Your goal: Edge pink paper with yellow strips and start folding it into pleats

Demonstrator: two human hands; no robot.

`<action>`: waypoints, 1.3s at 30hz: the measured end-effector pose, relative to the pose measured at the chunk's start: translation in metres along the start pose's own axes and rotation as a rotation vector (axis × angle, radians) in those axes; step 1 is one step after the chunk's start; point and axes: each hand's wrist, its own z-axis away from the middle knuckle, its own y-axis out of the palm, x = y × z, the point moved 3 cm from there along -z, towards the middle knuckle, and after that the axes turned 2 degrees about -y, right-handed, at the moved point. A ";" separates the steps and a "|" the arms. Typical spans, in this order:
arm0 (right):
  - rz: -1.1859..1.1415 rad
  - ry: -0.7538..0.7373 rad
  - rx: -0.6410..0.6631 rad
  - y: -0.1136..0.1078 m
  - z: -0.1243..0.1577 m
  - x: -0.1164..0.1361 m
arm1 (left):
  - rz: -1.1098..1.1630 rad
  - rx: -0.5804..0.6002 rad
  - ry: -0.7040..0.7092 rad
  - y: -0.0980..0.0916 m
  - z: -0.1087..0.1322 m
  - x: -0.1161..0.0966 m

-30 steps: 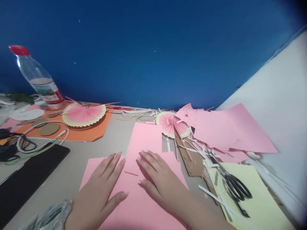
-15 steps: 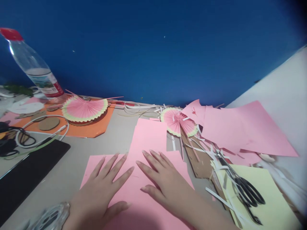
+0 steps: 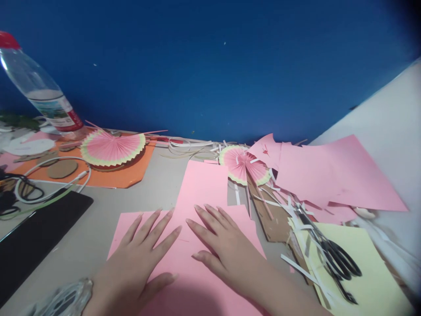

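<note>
My left hand [image 3: 138,259] and my right hand [image 3: 223,245] both lie flat, fingers spread, on a pink sheet of paper [image 3: 194,285] on the grey table. A second pink sheet [image 3: 204,184] lies just beyond my fingertips, partly under the near one. Neither hand holds anything. A thin red sliver sits on the paper between my hands.
Black scissors [image 3: 335,259] rest on a yellow sheet [image 3: 378,281] at right, among white strips. More pink sheets [image 3: 335,175] are piled behind. Two pink pleated fans [image 3: 112,149] [image 3: 243,164], an orange sheet [image 3: 121,175], a bottle [image 3: 42,96], white cable [image 3: 55,180] and black slab [image 3: 36,232] are at left.
My fingers have spread wider on the pink sheet and my left hand has slid slightly toward me. The view has tilted a little; the objects themselves have not moved.
</note>
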 end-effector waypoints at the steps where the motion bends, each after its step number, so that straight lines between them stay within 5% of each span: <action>1: -0.004 0.006 0.003 0.000 0.000 0.000 | -0.001 -0.003 -0.003 0.000 -0.001 0.000; 27: 0.075 -0.026 -0.100 -0.001 0.000 0.005 | -0.004 0.002 -0.016 -0.003 -0.001 -0.001; 34: 0.208 -0.065 -0.214 -0.003 -0.001 0.010 | 0.364 0.091 -0.367 -0.008 0.006 0.014; 39: 0.272 -0.100 -0.266 -0.005 0.002 0.010 | 0.448 0.093 -0.410 -0.009 0.003 0.015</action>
